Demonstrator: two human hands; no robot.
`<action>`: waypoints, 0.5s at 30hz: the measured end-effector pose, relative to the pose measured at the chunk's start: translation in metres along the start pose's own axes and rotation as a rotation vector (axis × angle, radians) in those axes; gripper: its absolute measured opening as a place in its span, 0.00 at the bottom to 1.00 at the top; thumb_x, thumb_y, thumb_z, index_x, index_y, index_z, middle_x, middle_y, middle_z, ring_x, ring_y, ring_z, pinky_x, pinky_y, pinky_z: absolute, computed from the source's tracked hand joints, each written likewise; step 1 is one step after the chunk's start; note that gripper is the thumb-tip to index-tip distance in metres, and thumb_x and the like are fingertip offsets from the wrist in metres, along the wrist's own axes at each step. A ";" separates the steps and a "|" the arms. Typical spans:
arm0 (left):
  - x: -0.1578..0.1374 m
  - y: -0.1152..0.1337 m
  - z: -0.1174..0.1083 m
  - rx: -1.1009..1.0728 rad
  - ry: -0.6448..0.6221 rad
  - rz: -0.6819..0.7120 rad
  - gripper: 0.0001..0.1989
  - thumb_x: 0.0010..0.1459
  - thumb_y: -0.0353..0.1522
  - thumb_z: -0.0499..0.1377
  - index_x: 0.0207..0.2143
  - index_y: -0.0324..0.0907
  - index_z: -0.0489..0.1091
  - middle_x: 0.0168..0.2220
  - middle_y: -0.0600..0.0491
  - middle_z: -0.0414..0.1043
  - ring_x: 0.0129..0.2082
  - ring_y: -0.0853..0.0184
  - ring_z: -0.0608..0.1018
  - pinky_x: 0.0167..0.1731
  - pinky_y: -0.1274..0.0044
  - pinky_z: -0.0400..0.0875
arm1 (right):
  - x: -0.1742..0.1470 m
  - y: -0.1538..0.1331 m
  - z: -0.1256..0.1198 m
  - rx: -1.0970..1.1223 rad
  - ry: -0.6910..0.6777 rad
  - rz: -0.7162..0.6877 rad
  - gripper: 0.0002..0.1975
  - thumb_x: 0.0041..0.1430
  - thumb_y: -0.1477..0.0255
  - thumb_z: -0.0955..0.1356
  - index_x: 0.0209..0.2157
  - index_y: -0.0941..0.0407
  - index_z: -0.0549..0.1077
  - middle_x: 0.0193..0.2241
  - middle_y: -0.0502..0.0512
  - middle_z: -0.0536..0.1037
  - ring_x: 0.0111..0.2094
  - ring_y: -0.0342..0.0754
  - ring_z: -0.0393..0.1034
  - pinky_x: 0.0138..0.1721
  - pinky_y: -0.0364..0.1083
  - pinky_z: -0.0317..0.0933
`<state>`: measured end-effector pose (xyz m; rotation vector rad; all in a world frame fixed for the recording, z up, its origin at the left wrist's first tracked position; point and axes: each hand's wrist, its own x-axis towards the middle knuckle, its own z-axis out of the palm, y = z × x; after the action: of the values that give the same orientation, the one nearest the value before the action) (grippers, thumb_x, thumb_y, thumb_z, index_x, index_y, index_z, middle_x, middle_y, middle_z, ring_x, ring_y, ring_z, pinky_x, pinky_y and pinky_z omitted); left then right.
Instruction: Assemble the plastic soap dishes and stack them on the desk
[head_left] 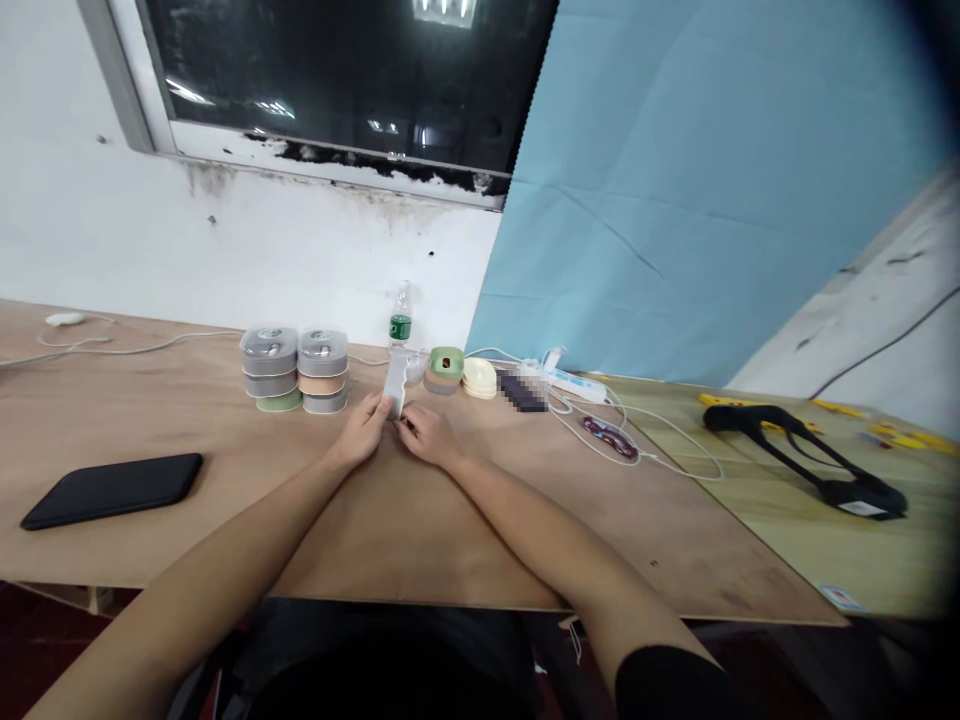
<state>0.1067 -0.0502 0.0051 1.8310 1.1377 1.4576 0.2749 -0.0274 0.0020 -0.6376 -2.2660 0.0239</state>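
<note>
My left hand [364,430] is closed around the lower part of a flat light grey piece with one wavy edge [395,384], which stands tilted up above the table. Thumb and fingers pinch it near its bottom end. Just right of it, my right hand [430,435] has its fingers curled in at the piece's lower edge; what the fingertips grip is too small to make out. Beyond the hands are a green container [446,364] on a grey one and a stack of cream bowls [480,378]. Two stacks of lidded oval boxes [271,360] stand to the left.
A green-labelled clear bottle [401,315] stands by the wall. A black phone-like slab [112,490] lies at the left. On the right are a power strip [577,385], loose white cables, a dark red shiny object [610,437] and a black strap-like frame [810,455].
</note>
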 end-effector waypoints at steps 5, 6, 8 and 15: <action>0.000 -0.002 -0.002 -0.131 0.014 -0.093 0.26 0.59 0.51 0.49 0.43 0.40 0.72 0.44 0.48 0.72 0.43 0.61 0.73 0.41 0.71 0.71 | -0.001 0.006 -0.007 -0.030 0.050 0.025 0.10 0.64 0.69 0.59 0.36 0.56 0.69 0.34 0.56 0.74 0.36 0.47 0.68 0.38 0.45 0.61; 0.000 -0.002 -0.002 -0.170 0.006 -0.116 0.27 0.58 0.52 0.50 0.44 0.40 0.72 0.45 0.48 0.72 0.44 0.60 0.73 0.41 0.70 0.71 | -0.001 0.009 -0.008 -0.039 0.056 0.027 0.10 0.65 0.69 0.58 0.38 0.55 0.70 0.35 0.57 0.74 0.37 0.48 0.68 0.39 0.45 0.62; 0.001 -0.003 -0.003 -0.239 -0.012 -0.170 0.29 0.56 0.53 0.52 0.47 0.40 0.70 0.46 0.47 0.72 0.45 0.59 0.73 0.43 0.70 0.71 | -0.002 0.014 -0.009 -0.059 0.049 0.022 0.11 0.65 0.69 0.58 0.40 0.55 0.70 0.37 0.57 0.75 0.39 0.49 0.68 0.41 0.47 0.63; 0.000 -0.008 -0.001 -0.593 -0.096 -0.445 0.37 0.56 0.57 0.47 0.54 0.38 0.64 0.46 0.41 0.73 0.41 0.56 0.77 0.37 0.67 0.73 | -0.003 0.016 -0.004 -0.068 -0.016 -0.127 0.13 0.64 0.70 0.59 0.46 0.55 0.70 0.42 0.59 0.76 0.45 0.50 0.69 0.46 0.49 0.64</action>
<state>0.1039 -0.0468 -0.0010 1.1397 0.8666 1.2496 0.2864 -0.0157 -0.0007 -0.5292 -2.3269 -0.1109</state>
